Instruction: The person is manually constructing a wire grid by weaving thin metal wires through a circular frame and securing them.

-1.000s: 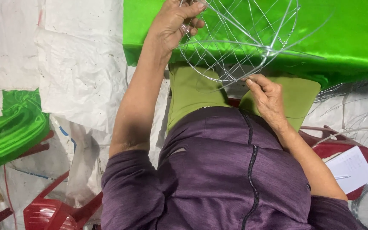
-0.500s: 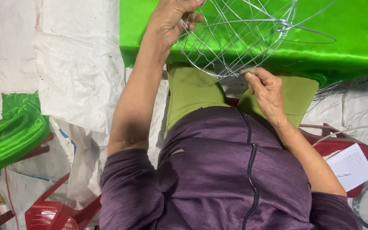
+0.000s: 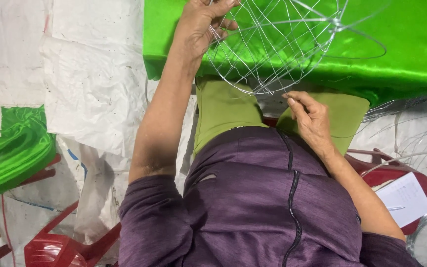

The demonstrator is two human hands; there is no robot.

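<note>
The left hand [image 3: 201,24] is raised with the arm stretched forward, its fingers [image 3: 222,15] curled around the upper rim of a round cage-like frame of thin silver wire [image 3: 282,47], gripping it at the frame's left edge. The wire frame hangs over a sheet of shiny bright green satin cloth [image 3: 411,54] and reaches down toward the person's lap, covered by olive-green trousers [image 3: 223,111]. The right hand [image 3: 310,118] sits lower, just under the frame's bottom edge, with thumb and forefinger [image 3: 292,101] pinched together at a wire end there; the other fingers are loosely bent. Whether the pinch actually clamps the wire is hard to tell. A red plastic chair [image 3: 394,173] stands at the person's right side.
</note>
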